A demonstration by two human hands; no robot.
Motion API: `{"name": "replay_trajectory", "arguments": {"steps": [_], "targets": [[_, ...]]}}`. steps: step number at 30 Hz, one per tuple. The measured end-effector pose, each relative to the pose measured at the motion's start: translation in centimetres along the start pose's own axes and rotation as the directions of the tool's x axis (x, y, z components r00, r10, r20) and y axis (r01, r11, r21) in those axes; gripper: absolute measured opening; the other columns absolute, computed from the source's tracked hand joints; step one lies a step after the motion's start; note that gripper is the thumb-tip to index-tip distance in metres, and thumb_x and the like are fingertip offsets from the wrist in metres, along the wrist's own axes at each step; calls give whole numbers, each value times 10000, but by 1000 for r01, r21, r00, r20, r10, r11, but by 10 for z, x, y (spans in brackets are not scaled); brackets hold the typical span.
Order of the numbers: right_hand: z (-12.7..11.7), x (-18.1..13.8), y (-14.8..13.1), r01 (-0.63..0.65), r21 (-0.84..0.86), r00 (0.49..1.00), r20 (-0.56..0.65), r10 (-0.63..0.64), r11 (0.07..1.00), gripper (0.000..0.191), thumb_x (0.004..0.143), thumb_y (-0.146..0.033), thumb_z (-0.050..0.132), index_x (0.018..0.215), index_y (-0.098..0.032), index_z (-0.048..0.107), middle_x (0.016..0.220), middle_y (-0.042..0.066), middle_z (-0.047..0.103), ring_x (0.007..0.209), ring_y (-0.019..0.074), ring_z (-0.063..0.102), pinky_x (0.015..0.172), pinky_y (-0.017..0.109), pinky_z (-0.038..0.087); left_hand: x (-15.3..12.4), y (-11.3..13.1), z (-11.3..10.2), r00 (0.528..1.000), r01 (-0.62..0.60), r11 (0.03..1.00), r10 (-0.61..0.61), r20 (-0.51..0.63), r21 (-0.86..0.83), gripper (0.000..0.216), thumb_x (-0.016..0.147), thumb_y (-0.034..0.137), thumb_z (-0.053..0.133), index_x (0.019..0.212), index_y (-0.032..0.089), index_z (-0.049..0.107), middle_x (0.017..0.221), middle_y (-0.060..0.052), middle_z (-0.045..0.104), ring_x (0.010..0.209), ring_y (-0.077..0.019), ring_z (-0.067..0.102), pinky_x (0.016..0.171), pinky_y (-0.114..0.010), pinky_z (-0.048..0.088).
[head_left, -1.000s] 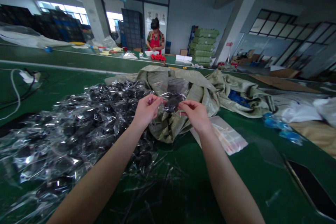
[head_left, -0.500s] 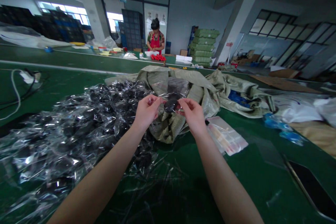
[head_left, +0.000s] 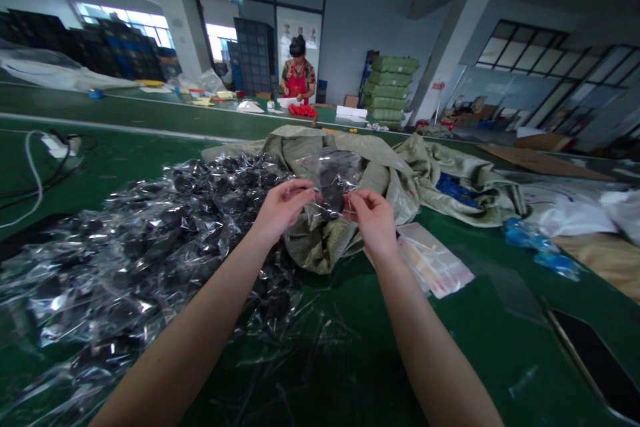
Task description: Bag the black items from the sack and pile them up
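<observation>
Both my hands are raised over the green table and pinch one small clear plastic bag with a dark round piece inside. My left hand grips the bag's left edge, my right hand its right edge. The bag hangs between them above an olive woven sack. To the left lies a big heap of several clear bags with black pieces.
A flat stack of clear bags lies right of my right hand. Blue bags and white sheets lie at the right. A cable runs at the far left. A person in a red apron works at a far table.
The dark piece has slid down inside the clear bag between my fingers, and my hands have shifted slightly closer together. The view has barely moved.
</observation>
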State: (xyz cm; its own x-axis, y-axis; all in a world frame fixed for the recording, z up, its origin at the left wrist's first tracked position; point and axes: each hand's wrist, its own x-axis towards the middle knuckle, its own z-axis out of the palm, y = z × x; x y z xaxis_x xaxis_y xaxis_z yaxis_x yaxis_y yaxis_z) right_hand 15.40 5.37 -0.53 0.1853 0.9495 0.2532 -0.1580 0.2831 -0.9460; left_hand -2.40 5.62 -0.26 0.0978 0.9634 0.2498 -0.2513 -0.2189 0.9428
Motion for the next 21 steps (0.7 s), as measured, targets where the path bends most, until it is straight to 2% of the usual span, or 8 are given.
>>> {"name": "replay_trajectory", "arguments": {"steps": [2, 5, 9, 12, 17, 21], "targets": [[-1, 0, -1, -6, -21, 1000, 2, 6, 1000, 203, 685, -380, 709, 723, -193, 639, 759, 28, 729, 741, 193, 693, 613, 310, 594, 0, 1, -1, 1000, 6, 1000, -6, -3, 26, 330, 728, 394, 748, 937, 145, 689, 657, 5, 653, 358, -12, 255, 341, -182, 136], [-1, -1, -2, -20, -55, 999, 34, 22, 998, 206, 690, -384, 702, 739, -193, 640, 796, 31, 735, 791, 199, 693, 630, 309, 599, 1, 0, -1, 999, -1, 990, 8, -48, 142, 325, 723, 430, 744, 815, 119, 726, 431, 71, 438, 356, -28, 241, 365, -197, 117], [-3, -1, -2, -32, -70, 993, 113, 40, 997, 272, 681, -422, 733, 817, -196, 666, 849, 34, 738, 827, 210, 687, 626, 325, 610, 2, -3, 0, 996, -10, 974, 31, -90, 225, 320, 716, 428, 738, 771, 113, 740, 382, 91, 346, 354, -32, 238, 389, -207, 132], [-7, 1, -1, -16, -65, 991, 132, 24, 998, 296, 662, -435, 767, 808, -190, 688, 812, 32, 738, 795, 203, 695, 636, 325, 614, 4, -5, -2, 995, -11, 974, 32, -92, 226, 319, 721, 422, 731, 781, 109, 745, 384, 83, 381, 351, -33, 245, 392, -208, 144], [-16, 8, -2, -4, -37, 992, 127, 9, 999, 295, 623, -388, 813, 816, -183, 726, 768, 29, 749, 746, 194, 715, 672, 344, 616, 8, -7, -9, 998, -5, 971, 22, -67, 239, 351, 704, 414, 748, 856, 98, 762, 496, 17, 575, 351, -21, 241, 381, -214, 126], [-18, 10, -2, -2, -17, 990, 138, 4, 1000, 300, 595, -349, 830, 837, -190, 754, 757, 21, 750, 731, 191, 713, 666, 352, 624, 8, -8, -13, 1000, 12, 982, -15, 15, 189, 449, 689, 360, 764, 1067, 122, 731, 648, -24, 687, 356, -14, 258, 373, -203, 138]]}}
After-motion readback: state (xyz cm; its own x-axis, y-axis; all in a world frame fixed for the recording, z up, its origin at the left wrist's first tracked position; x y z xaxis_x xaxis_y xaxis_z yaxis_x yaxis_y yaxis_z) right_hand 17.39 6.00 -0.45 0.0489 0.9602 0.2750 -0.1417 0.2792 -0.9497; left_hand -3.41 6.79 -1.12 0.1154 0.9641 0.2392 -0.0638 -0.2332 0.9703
